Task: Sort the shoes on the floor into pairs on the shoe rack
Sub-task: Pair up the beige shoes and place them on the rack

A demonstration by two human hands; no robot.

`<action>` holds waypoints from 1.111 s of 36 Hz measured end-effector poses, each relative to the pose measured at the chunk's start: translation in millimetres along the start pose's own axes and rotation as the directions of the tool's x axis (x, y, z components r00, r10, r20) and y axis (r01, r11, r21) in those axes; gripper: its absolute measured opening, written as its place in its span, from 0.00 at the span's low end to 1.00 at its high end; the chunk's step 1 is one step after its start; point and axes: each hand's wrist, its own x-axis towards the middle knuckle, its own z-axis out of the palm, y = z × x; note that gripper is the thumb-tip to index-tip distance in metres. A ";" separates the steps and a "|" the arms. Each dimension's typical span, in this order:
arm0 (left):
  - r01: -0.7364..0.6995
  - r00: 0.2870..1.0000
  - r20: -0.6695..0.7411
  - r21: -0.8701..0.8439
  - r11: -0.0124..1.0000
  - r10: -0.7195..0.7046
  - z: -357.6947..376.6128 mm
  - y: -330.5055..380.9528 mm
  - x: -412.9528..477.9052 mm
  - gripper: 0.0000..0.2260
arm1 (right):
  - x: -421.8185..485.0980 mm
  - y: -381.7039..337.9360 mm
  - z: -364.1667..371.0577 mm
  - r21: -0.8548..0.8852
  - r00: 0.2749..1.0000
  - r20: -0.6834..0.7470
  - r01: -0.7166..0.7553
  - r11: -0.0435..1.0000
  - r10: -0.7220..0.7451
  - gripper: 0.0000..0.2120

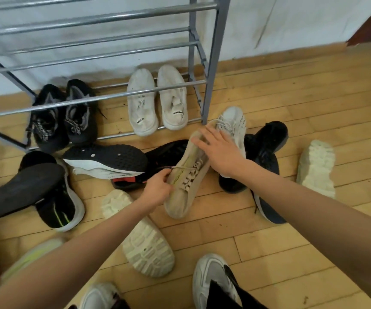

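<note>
A beige knit sneaker [185, 186] lies in the middle of the floor pile. My left hand [157, 188] pinches its lace and side near the middle. My right hand [221, 150] lies with spread fingers over the heel end of that sneaker and over its beige match [233, 121] just behind. The grey metal shoe rack [213, 63] stands against the wall. On its bottom bars sit a black pair [61, 117] at the left and a white pair [156, 101] at the right.
Loose shoes ring the hands: a black one with white sole on its side [108, 161], a black and red one [164, 157], dark ones [267, 148], upturned white soles [146, 241] [316, 168], black shoes at the left [52, 197]. My own white shoes [213, 279] stand at the bottom.
</note>
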 end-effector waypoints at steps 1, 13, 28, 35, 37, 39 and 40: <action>-0.017 1.000 -0.012 0.029 0.999 0.018 -5.4 0.5 -1.8 0.25 | 0.9 -1.8 -0.6 -0.011 1.000 0.011 0.017 1.000 -0.017 0.31; -0.191 0.945 -0.167 0.417 0.889 0.282 -71.0 -3.4 -28.9 0.25 | 1.7 -48.8 -19.8 -0.012 0.997 0.021 0.068 0.998 -0.068 0.21; -0.056 0.943 -0.332 -0.094 0.994 0.022 -53.6 -71.6 -73.8 0.19 | -23.9 -106.6 3.3 0.761 0.896 0.433 -0.421 0.493 0.098 0.18; -0.022 0.982 -0.165 0.386 0.922 0.093 -69.6 -135.2 -73.9 0.30 | -21.0 -125.6 31.8 0.807 0.852 0.473 -0.521 0.279 0.224 0.25; -0.045 0.984 -0.133 0.440 0.897 0.114 -72.8 -145.4 -76.9 0.32 | -19.6 -124.7 35.5 0.800 0.846 0.478 -0.530 0.281 0.236 0.25; -0.072 0.983 -0.121 0.448 0.891 0.140 -73.3 -151.9 -79.2 0.32 | -18.8 -124.9 37.0 0.796 0.840 0.488 -0.539 0.274 0.236 0.26; -0.079 0.982 -0.120 0.438 0.896 0.146 -73.0 -153.6 -80.3 0.32 | -19.2 -125.8 37.4 0.799 0.838 0.490 -0.542 0.261 0.241 0.26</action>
